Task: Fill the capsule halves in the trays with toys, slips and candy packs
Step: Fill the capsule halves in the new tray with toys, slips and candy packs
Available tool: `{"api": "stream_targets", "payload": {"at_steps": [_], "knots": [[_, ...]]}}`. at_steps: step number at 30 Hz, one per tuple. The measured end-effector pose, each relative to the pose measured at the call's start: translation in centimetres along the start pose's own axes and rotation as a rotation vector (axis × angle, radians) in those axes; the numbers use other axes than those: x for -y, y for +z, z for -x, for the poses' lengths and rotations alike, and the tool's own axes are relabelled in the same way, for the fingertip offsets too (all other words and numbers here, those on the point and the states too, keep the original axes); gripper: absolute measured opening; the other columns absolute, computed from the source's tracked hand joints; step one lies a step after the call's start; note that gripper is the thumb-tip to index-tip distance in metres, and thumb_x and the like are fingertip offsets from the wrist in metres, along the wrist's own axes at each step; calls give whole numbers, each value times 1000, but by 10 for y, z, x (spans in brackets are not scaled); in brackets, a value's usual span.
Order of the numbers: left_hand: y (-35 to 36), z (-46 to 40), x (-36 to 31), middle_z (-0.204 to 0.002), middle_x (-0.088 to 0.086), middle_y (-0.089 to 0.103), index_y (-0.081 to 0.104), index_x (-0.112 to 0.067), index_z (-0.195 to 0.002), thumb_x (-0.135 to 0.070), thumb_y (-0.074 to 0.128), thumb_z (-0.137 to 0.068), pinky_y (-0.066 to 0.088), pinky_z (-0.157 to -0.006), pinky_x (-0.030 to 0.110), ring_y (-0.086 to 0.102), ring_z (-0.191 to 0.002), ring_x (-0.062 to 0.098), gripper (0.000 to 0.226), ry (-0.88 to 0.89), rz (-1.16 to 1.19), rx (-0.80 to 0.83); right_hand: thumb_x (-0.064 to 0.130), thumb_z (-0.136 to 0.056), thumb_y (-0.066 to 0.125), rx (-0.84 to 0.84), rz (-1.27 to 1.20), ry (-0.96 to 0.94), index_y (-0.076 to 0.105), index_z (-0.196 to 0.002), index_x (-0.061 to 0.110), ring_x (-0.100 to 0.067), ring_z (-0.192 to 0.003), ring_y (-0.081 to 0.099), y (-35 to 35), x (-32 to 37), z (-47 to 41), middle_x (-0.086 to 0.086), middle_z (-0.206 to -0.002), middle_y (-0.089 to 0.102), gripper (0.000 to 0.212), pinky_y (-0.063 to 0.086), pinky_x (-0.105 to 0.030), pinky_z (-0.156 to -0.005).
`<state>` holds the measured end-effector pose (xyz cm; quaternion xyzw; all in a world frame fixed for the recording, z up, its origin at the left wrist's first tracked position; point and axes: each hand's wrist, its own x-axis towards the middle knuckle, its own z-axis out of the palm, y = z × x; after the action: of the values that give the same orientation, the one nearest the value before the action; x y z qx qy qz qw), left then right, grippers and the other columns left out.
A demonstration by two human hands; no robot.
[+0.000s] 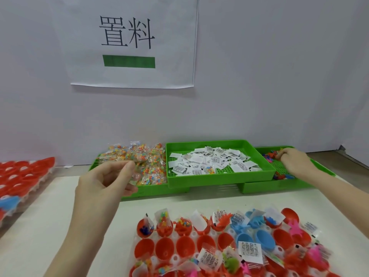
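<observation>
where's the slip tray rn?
Head view, centre back: the green slip tray sits by the wall between the candy packs on its left and the toy tray on its right.

Wall sheet (133,42): "置料" in black, green bar below. Slips (209,161): barcodes, print too small to read.

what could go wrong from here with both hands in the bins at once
1. The left hand pinches at heaped, overlapping candy packs, so it may lift two or drag one off the tray.
2. The right hand digs in the toy tray while the view faces ahead; small toys could snag together.
3. Slips stand loosely in the capsule halves; a returning arm might knock them out.
</observation>
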<state>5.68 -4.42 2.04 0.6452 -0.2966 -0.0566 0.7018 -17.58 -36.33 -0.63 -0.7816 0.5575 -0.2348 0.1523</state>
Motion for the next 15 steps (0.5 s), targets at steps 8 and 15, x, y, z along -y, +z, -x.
{"api": "stream_targets", "payload": {"at_steps": [8, 15], "knots": [[-1, -2, 0, -56, -12, 67, 65, -21, -76, -18, 65, -82, 49, -52, 10, 59, -44, 4, 7, 11, -24, -17, 34, -86, 57, 175, 30, -383, 65, -110, 21, -6, -65, 48, -10, 63, 21, 16, -69, 51, 28, 36, -26, -60], [1, 0, -3, -56, -12, 66, 65, -21, -75, -18, 65, -83, 46, -48, 8, 58, -43, 2, 9, 31, -22, -15, 34, -71, 77, 355, 151, -310, 71, -93, 17, 1, -56, 42, 7, 78, 21, 15, -65, 47, 28, 40, -24, -64]]}}
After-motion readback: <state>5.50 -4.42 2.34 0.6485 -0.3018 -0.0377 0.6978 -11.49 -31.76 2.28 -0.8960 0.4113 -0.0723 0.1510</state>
